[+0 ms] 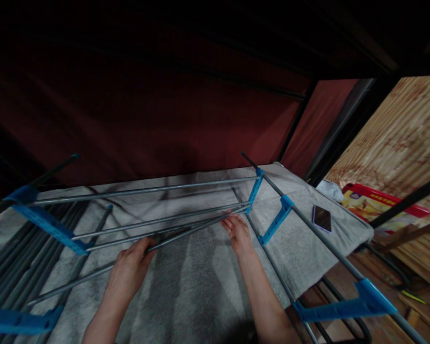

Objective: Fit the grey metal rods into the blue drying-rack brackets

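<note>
A thin grey metal tube slants across the middle of a partly assembled rack. My left hand is closed around this tube left of its middle. Toward its right end, my right hand grips the same tube with thumb and fingers. The tube's right end is close to a blue plastic bracket; whether it sits in a hole, I cannot tell. Its left end lies free over the left side. Other crossbars run between that bracket and another blue bracket at the left. The right upright carries several brackets.
Grey cloth covers the surface beneath the rack. Several loose tubes lie at the left. A phone rests on the cloth at the right. Beyond it are a red and yellow box, dark metal posts and a wooden slatted piece.
</note>
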Motion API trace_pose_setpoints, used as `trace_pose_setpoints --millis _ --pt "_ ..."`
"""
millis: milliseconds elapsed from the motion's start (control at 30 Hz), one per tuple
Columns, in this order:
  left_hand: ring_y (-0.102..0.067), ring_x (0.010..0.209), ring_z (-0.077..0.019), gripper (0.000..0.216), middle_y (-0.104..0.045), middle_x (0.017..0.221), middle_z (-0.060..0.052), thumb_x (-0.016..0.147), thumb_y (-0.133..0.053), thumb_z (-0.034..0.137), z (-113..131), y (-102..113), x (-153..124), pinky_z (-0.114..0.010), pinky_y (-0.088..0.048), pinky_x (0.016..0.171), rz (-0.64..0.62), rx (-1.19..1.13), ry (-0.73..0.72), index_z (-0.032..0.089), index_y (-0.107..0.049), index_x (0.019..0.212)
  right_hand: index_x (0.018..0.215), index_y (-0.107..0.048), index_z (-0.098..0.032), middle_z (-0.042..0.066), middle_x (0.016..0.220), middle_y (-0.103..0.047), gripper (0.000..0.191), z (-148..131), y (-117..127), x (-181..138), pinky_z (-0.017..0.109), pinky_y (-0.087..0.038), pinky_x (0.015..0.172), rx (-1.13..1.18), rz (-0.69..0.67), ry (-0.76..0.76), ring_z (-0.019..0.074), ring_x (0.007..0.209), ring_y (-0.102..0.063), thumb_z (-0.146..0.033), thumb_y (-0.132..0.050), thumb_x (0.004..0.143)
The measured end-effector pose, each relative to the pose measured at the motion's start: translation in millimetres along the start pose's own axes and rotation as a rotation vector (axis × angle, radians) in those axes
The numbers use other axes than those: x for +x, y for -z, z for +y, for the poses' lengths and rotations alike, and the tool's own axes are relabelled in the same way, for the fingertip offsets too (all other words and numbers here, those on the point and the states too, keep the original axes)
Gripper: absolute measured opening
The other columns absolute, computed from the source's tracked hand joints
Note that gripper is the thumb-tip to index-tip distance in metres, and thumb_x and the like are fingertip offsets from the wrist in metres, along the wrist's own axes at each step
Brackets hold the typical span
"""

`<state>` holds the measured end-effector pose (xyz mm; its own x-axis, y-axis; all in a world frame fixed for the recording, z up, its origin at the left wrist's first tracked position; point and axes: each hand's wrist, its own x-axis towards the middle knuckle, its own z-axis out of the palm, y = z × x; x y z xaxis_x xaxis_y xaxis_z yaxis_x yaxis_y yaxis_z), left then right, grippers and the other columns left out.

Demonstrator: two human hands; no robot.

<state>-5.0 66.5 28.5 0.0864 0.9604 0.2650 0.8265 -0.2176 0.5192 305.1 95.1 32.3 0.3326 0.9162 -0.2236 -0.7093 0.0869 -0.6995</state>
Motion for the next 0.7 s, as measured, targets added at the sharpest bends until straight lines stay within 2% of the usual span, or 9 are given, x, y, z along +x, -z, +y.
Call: trace_pose_setpoints --millis 233,433,700 --pt "-0.070 0.094 -0.0280 0.028 -0.074 0.103 -0.008 0.087 -0.046 0.045 -5.4 -4.2 -1.2 -0.041 -0.052 0.084 0.026 0.036 -0.062 0.025 -0.063 0.098 0.069 -0.059 -0.021 -0.001 0.075 -0.073 0.025 2.1 2.2 1.9 0.027 -0.062 0.071 0.006 0.020 0.008 0.0130 0.067 -0.070 -0.021 -0.084 0.066" --pt "-0.070 0.092 -0.0283 0.028 -0.074 0.101 -0.008 0.085 -0.048 0.045 -4.2 -3.7 -0.4 -0.041 -0.053 0.083 0.025 0.018 -0.063 0.025 -0.063 0.096 0.073 -0.062 -0.021 0.001 0.078 -0.076 0.020 0.2 2.0 1.7 0.026 -0.061 0.068 0.005 0.032 -0.005 0.0140 0.070 -0.071 -0.020 -0.082 0.068" --pt "-0.070 0.095 -0.0296 0.035 -0.074 0.105 -0.010 0.087 -0.046 0.048 -5.9 -5.5 -0.3 -0.043 -0.053 0.087 -0.005 0.019 -0.078 0.024 -0.066 0.101 0.072 -0.060 -0.022 0.000 0.075 -0.075 0.024 -4.5 0.0 0.4 0.025 -0.061 0.065 0.004 0.067 -0.021 0.0134 0.066 -0.071 -0.024 -0.084 0.067"
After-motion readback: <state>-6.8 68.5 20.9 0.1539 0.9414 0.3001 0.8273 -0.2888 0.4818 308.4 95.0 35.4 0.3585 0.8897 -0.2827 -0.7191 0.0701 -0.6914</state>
